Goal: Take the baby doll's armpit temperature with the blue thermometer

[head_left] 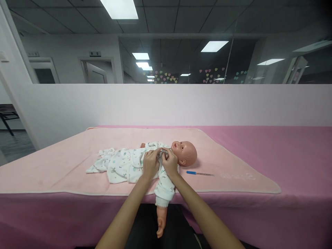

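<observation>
A baby doll [188,152] lies on its back across the table, its bald head to the right. It wears a white top and trousers [121,164] with a small green print. My left hand [151,162] and my right hand [169,160] meet at the top's neckline, just left of the doll's chin. The fingers of both are bent and closed on the fabric there, though the fingertips are partly hidden. One doll arm [161,219] hangs over the table's front edge between my forearms. A thermometer [199,173] with a blue end lies right of my right hand.
A peach pad [64,155] with a pale border lies under the doll, on a pink tablecloth [298,166]. Behind the table stands a low white wall [181,103] with glass above it. A dark stool or table [7,116] stands on the floor at far left.
</observation>
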Tool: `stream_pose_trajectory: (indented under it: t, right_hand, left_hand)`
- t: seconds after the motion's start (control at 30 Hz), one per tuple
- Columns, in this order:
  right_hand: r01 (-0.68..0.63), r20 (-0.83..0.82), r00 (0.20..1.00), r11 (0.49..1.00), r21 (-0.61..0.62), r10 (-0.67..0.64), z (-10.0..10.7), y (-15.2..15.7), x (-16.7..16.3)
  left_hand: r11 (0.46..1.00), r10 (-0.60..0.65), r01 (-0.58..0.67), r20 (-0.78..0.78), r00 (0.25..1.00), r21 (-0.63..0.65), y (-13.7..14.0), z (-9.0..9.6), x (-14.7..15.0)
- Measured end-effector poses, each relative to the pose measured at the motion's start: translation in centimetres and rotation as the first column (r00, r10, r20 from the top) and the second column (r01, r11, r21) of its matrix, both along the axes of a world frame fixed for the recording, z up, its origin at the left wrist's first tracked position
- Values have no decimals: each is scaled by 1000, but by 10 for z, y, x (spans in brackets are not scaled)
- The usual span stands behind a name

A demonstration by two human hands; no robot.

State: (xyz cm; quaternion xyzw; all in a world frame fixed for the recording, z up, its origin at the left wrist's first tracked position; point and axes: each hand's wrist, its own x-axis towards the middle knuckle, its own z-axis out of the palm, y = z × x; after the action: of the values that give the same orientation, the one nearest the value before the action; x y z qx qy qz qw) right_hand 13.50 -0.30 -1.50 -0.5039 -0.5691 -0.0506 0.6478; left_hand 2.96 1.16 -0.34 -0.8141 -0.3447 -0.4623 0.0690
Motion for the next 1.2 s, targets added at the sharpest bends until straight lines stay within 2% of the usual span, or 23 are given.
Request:
stream_pose_trajectory:
  t: [0.17,0.43,0.73,1.03,1.2]
  right_hand:
    - [8,-2,1000,1000,-18,-8,0,-1,0]
    - [19,-79,997,1000,4,-19,1,-1,-1]
    - [1,-26,1000,999,-45,-2,0,-1,-1]
    - [-39,-50,998,999,-7,39,-1,-1,-1]
    - [-53,-76,996,999,6,53,-4,1,0]
  left_hand:
    - [1000,4,-3,40,999,-14,-5,4,0]
    - [999,36,-36,5,999,-30,-4,5,2]
    - [988,122,-113,90,988,-104,-2,5,5]
    - [987,124,-119,42,991,-106,-1,5,5]
    - [983,149,-141,67,987,-116,-2,5,5]
